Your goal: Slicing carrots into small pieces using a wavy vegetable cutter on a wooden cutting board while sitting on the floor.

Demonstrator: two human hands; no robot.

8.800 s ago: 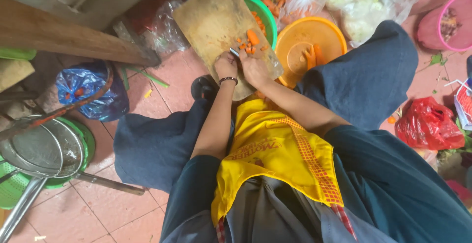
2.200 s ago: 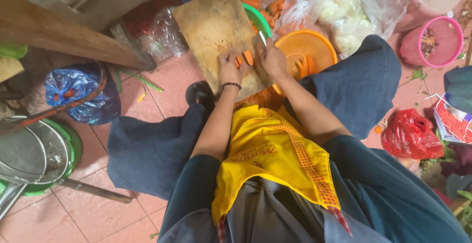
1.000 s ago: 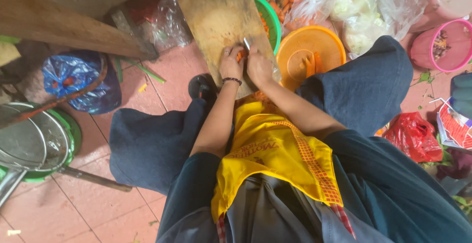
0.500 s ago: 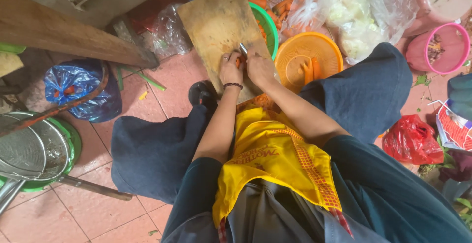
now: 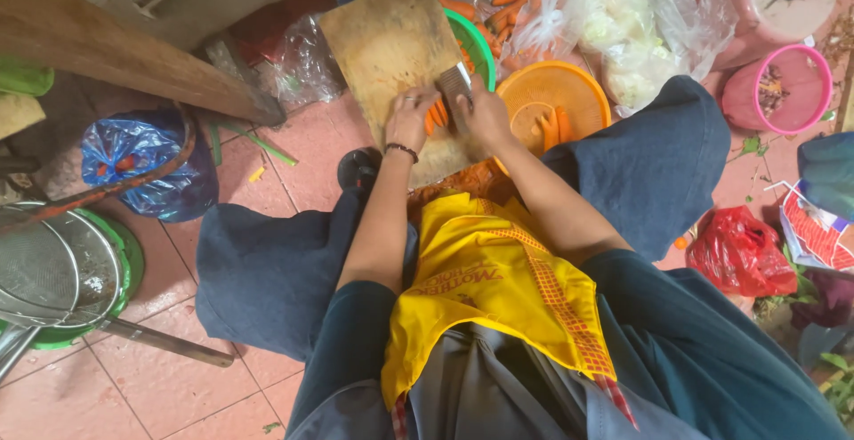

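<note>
Orange carrot pieces (image 5: 436, 113) lie at the near edge of a wooden cutting board (image 5: 391, 44) on the floor, pinned by the left hand (image 5: 411, 118), with the right hand (image 5: 485, 115) at their 3 o'clock gripping a knife (image 5: 455, 84), and an orange colander (image 5: 551, 102) further right.

I see a blue plastic bag (image 5: 147, 166) on the tiled floor (image 5: 160, 382), a metal strainer (image 5: 44, 271) over a green basin (image 5: 120, 253), a red bag (image 5: 738, 253), a pink colander (image 5: 783, 93), and clear bags of cabbage (image 5: 636, 40).
</note>
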